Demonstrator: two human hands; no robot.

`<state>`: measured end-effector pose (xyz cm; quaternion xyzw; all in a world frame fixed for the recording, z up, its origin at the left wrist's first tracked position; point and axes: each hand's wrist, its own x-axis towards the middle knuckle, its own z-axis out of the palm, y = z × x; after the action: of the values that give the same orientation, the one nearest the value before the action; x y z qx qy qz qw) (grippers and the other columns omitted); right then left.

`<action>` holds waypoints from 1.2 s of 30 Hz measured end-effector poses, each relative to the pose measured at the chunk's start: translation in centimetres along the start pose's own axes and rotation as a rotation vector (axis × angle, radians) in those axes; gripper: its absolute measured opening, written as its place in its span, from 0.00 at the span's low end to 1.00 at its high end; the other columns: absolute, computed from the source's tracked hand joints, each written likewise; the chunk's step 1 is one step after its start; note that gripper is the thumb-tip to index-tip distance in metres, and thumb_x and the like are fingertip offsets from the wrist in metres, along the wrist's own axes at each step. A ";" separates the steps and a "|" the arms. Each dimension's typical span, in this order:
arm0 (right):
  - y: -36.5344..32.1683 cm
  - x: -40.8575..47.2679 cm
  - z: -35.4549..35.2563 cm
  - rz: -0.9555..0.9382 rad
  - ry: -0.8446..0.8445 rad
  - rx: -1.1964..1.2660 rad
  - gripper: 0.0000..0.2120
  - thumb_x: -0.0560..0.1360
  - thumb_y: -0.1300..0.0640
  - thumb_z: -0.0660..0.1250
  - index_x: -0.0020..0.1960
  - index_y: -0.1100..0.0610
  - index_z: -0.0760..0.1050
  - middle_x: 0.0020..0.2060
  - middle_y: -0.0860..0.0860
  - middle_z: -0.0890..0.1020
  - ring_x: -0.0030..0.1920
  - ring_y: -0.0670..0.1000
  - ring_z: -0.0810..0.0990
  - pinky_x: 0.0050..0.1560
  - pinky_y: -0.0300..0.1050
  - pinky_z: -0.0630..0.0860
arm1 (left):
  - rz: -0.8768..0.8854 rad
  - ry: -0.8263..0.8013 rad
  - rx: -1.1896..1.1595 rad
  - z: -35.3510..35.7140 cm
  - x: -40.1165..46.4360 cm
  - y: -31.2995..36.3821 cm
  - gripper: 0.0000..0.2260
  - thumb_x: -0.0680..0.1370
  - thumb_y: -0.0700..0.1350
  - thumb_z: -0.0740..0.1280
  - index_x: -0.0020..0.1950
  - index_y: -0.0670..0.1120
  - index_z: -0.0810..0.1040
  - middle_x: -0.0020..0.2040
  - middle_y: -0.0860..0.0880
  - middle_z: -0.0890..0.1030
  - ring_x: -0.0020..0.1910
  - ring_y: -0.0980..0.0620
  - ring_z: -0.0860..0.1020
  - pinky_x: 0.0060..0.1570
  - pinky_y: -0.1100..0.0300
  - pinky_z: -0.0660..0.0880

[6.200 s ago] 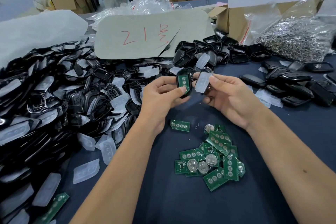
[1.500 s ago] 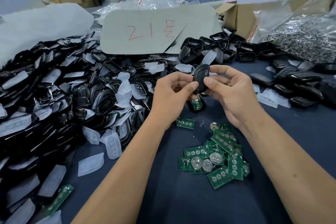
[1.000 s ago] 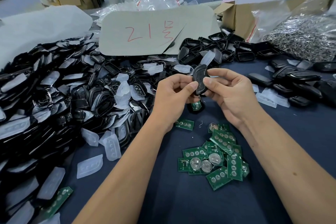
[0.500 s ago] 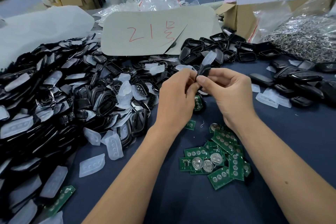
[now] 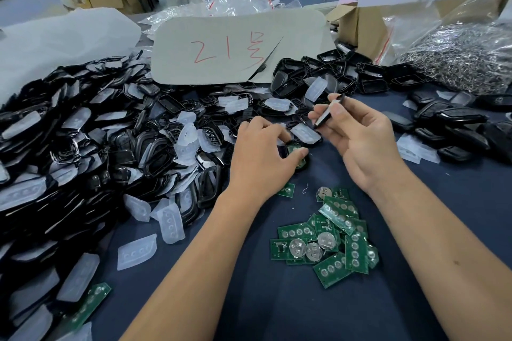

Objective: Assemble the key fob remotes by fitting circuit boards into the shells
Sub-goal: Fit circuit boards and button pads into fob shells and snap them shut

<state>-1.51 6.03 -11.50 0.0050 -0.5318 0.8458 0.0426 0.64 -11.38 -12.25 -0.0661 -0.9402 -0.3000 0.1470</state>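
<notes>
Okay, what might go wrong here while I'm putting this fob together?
1. The right hand pinches the black shell half edge-on at the fingertips, so it may slip.
2. The left hand covers most of the shell with the board, so misalignment might go unnoticed.
3. The loose circuit boards lie near the forearms and might get swept aside.

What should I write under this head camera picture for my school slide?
Right hand holds a black shell half while left hand grips a shell with a green board.
</notes>
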 end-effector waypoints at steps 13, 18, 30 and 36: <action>-0.8 -0.1 -0.7 0.156 -0.270 -0.017 0.19 0.76 0.61 0.67 0.65 0.66 0.78 0.52 0.57 0.86 0.53 0.54 0.85 0.59 0.49 0.82 | -0.362 0.055 -0.978 -0.5 0.4 0.4 0.09 0.81 0.42 0.72 0.55 0.47 0.72 0.43 0.39 0.77 0.31 0.40 0.83 0.32 0.59 0.80; -0.6 0.0 -0.7 0.166 -0.282 -0.051 0.20 0.75 0.60 0.68 0.64 0.67 0.78 0.55 0.59 0.85 0.55 0.55 0.84 0.61 0.51 0.82 | -0.375 0.034 -1.039 -0.4 0.6 0.0 0.11 0.80 0.34 0.70 0.59 0.43 0.74 0.30 0.54 0.80 0.28 0.54 0.81 0.40 0.53 0.85; -0.1 -0.1 -0.4 0.076 -0.213 -0.134 0.15 0.72 0.59 0.72 0.57 0.63 0.83 0.52 0.59 0.88 0.53 0.55 0.87 0.55 0.47 0.83 | -0.298 0.092 -1.005 -0.7 0.2 0.5 0.08 0.75 0.34 0.76 0.50 0.44 0.82 0.40 0.46 0.87 0.38 0.47 0.87 0.39 0.57 0.84; 0.3 -0.5 0.2 -0.019 -0.148 -0.294 0.07 0.74 0.64 0.76 0.49 0.53 0.87 0.50 0.56 0.88 0.52 0.54 0.86 0.55 0.49 0.84 | -0.148 0.128 -0.795 0.0 0.0 0.7 0.05 0.73 0.37 0.79 0.46 0.43 0.86 0.40 0.48 0.87 0.40 0.49 0.86 0.38 0.57 0.84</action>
<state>-1.09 5.69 -11.69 0.0661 -0.6513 0.7558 0.0118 0.80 -10.81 -11.85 -0.0311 -0.7421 -0.6534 0.1461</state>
